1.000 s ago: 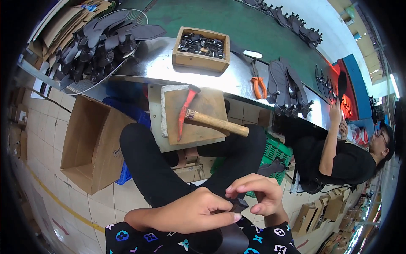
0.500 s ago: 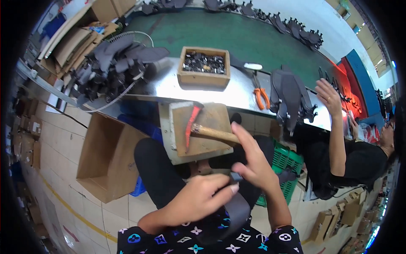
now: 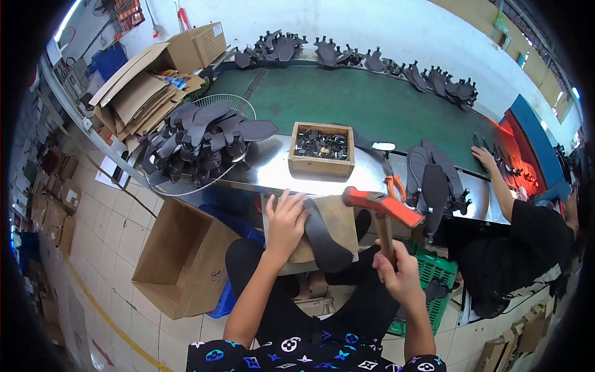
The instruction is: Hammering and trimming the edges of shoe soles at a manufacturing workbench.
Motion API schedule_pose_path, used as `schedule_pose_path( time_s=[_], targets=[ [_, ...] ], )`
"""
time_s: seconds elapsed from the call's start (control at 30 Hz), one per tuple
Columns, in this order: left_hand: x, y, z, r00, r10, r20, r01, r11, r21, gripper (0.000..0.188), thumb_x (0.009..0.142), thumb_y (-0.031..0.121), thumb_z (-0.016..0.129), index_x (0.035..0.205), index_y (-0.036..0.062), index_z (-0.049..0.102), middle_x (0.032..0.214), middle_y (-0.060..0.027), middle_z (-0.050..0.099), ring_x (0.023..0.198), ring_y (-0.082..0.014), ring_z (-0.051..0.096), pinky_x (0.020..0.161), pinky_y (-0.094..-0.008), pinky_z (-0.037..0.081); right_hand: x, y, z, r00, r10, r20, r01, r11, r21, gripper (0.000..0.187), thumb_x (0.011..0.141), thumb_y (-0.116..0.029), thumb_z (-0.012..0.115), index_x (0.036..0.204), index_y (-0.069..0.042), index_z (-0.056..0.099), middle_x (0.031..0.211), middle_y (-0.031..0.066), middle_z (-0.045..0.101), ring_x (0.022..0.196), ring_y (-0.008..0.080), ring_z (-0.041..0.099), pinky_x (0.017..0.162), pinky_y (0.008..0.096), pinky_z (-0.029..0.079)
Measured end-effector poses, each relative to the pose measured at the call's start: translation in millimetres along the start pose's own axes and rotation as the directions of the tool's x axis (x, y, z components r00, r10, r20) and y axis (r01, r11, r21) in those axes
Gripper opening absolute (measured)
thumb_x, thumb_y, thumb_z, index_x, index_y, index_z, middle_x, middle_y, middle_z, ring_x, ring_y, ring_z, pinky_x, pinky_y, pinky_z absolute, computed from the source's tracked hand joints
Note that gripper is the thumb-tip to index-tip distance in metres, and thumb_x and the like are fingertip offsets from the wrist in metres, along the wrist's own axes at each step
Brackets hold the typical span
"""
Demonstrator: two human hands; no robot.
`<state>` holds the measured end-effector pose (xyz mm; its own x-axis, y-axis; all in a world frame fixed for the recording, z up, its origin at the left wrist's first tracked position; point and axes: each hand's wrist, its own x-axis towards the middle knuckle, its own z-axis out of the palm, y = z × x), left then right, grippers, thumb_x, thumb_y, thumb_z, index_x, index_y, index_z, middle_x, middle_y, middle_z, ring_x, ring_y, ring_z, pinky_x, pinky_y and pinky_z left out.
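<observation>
A: Where's the shoe sole [image 3: 327, 243]?
B: On the brown board [image 3: 344, 218] above the person's lap, slanting, its rounded near end jutting past the board's lower edge.

A: And the hands?
B: The left hand [image 3: 286, 224] is at the sole's upper end, fingers stretched out and slightly apart. The right hand [image 3: 401, 274] is closed around the wooden handle of a hammer [image 3: 396, 209] with a red head, raised to the sole's right.

A: Any writing?
B: The open carton [image 3: 176, 263] bears a small dark mark, and the closed cardboard box [image 3: 197, 48] at the back has a white label. I can't read either. The shirt [image 3: 291, 356] shows coloured flower-like motifs.

A: What's hard to make out?
B: Whether the left fingertips press the sole or only the board. The right fist hides the handle's lower end. Small black parts [image 3: 319, 144] in the wooden box [image 3: 321, 167] blur together, and the co-worker [image 3: 527, 248] is partly lost at the dark rim.
</observation>
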<state>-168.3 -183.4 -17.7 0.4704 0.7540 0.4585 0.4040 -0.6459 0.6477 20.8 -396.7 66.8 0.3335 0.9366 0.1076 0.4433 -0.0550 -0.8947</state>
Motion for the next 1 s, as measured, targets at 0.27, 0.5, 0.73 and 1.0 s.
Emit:
schedule_pose_path(
  time_s=[0.27, 0.5, 0.73, 1.0],
  targets=[
    [-4, -12, -12, 0.966, -0.177, 0.190, 0.114, 0.946, 0.304, 0.048, 0.085, 0.056, 0.067, 0.128, 0.0362, 0.069, 0.156, -0.0175, 0.040, 0.151, -0.0427, 0.015, 0.115, -0.0694, 0.002, -12, -79, 5, 0.928, -0.345, -0.142, 0.322, 0.932, -0.163, 0.028, 0.098, -0.013, 0.062, 0.122, -0.001, 0.058, 0.081, 0.0086, 0.064, 0.062, 0.0150, 0.061, 0.055, 0.0271, 0.048],
    [14, -9, -15, 0.965, -0.150, 0.214, 0.107, 0.973, 0.202, 0.063, 0.077, 0.064, 0.070, 0.129, 0.0298, 0.070, 0.159, -0.0196, 0.034, 0.152, -0.0428, 0.011, 0.117, -0.0670, -0.006, 23, -1, 48, 0.976, -0.218, -0.018, 0.204, 0.936, -0.288, 0.018, 0.095, -0.011, 0.061, 0.107, 0.000, 0.056, 0.074, 0.0194, 0.064, 0.063, 0.0376, 0.067, 0.053, 0.0429, 0.050],
    [-5, -10, -13, 0.961, 0.259, 0.091, -0.250, 0.963, -0.104, 0.019, 0.091, 0.022, 0.067, 0.094, 0.0050, 0.074, 0.093, -0.0094, 0.072, 0.102, -0.0289, 0.067, 0.103, -0.0525, 0.039, 12, -50, 8, 0.904, -0.311, -0.294, 0.246, 0.940, -0.237, 0.015, 0.100, -0.011, 0.058, 0.109, 0.001, 0.059, 0.070, 0.0080, 0.060, 0.055, 0.0128, 0.057, 0.052, 0.0288, 0.045],
    [-71, 129, -100, 0.858, 0.101, 0.503, 0.303, 0.691, -0.656, 0.018, 0.093, 0.011, 0.067, 0.090, -0.0053, 0.073, 0.073, -0.0110, 0.063, 0.063, -0.0189, 0.060, 0.058, -0.0297, 0.046, 48, 16, 41, 0.860, -0.341, 0.379, 0.509, 0.534, -0.675, 0.037, 0.086, -0.017, 0.069, 0.121, -0.004, 0.063, 0.109, 0.0086, 0.063, 0.097, 0.0248, 0.064, 0.074, 0.0338, 0.051]
  ],
)
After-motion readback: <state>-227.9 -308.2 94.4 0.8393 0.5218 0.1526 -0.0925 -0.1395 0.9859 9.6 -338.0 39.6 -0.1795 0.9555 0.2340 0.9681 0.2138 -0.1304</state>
